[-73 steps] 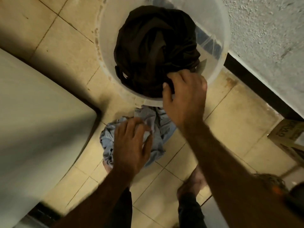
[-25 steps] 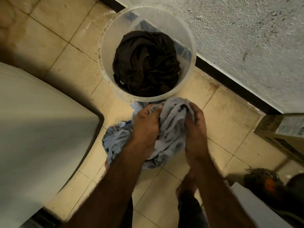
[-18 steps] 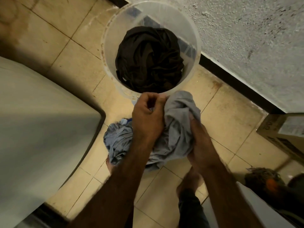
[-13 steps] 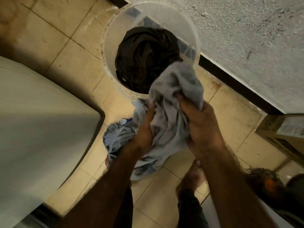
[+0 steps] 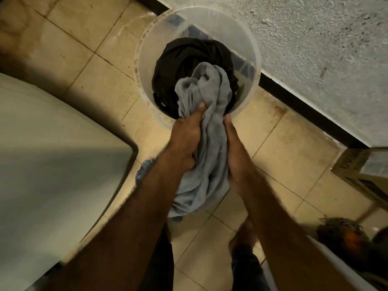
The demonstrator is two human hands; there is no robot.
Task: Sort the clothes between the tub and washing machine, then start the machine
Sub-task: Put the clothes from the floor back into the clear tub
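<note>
Grey cloth is off the floor now; a second ago you were gathering it low by the tiles. Your left hand is clenched on its near side, thumb pressed in; your right hand is closed against the far side. Its top fold hangs over the tub rim, above the dark clothes. Likely going into the tub. Left: the washer, pale, lid shut. Underfoot, stained beige floor. Right: rough white wall, carton.
</note>
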